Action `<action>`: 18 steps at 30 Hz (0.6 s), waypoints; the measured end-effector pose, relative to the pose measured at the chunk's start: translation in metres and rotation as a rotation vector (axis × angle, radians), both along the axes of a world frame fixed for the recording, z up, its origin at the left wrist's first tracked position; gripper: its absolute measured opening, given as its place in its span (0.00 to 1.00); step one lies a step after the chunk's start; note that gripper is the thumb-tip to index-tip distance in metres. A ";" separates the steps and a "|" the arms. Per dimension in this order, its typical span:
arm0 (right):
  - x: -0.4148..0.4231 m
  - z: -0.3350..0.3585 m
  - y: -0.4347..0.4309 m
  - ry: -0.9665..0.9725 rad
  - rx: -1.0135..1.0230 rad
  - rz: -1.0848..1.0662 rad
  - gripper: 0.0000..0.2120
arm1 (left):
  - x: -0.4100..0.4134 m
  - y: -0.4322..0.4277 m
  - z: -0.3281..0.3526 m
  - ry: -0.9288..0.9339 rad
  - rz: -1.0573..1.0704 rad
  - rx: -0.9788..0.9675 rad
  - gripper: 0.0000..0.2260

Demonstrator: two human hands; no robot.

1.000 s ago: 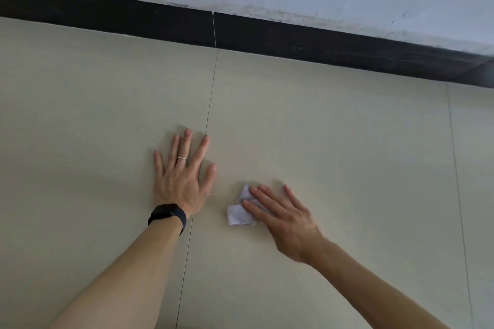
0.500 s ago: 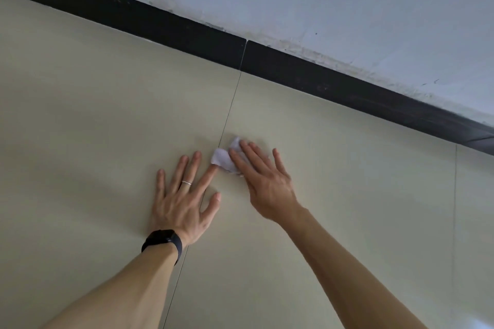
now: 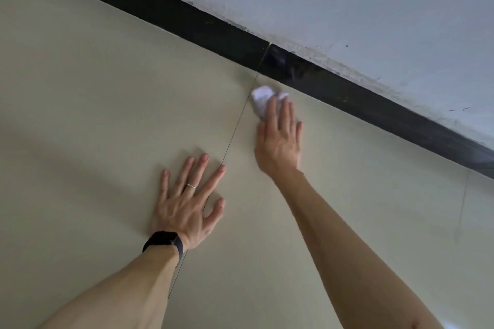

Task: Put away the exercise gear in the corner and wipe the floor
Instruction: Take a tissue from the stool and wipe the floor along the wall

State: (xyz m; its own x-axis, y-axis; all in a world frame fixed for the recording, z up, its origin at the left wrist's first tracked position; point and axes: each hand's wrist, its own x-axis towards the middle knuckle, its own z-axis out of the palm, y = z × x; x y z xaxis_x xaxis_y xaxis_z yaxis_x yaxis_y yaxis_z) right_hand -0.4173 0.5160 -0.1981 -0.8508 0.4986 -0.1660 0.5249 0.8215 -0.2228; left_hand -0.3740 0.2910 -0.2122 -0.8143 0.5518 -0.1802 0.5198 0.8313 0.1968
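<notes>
Wiping stage, by the look of it. Right hand (image 3: 279, 141) sits centre-right of frame, fingers straight and close together, pressing a crumpled white wipe (image 3: 263, 101) onto the floor (image 3: 80, 88). The wipe pokes out past the fingertips at upper centre, just beside the black skirting (image 3: 187, 19) and next to the grout line (image 3: 235, 128) btw two beige tiles. Paper or cloth, can't tell.

Grip on that side isn't a real grasp: no fingers curled round the wipe, just palm-down pressure w/ extended fingers. Left hand (image 3: 187, 203), lower centre, is spread flat on the floor w/ fingers wide, holding nothing. It looks like a brace for body weight. Ring (image 3: 191, 186) on one finger, black wristband (image 3: 164, 242) at the wrist.

Progress, as a judgement:
- **Gear:** no exercise gear anywhere in frame, so it's either put away or outside the view. Can't confirm.
- **Floor:** wipe is under way, at the edge where floor meets skirting. Tiles look evenly matte w/ no obvious streaks or dirt, so no telling how much area is done vs left.
- **Left, prob.:** remaining tiles nearby, then dispose of the wipe.

Pale wall (image 3: 347, 8), upper right, shows scuffs along its bottom edge.
</notes>
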 end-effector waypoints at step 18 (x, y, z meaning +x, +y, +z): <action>0.165 0.017 -0.002 -0.007 -0.073 -0.349 0.26 | -0.001 0.000 -0.001 -0.084 -0.011 -0.049 0.31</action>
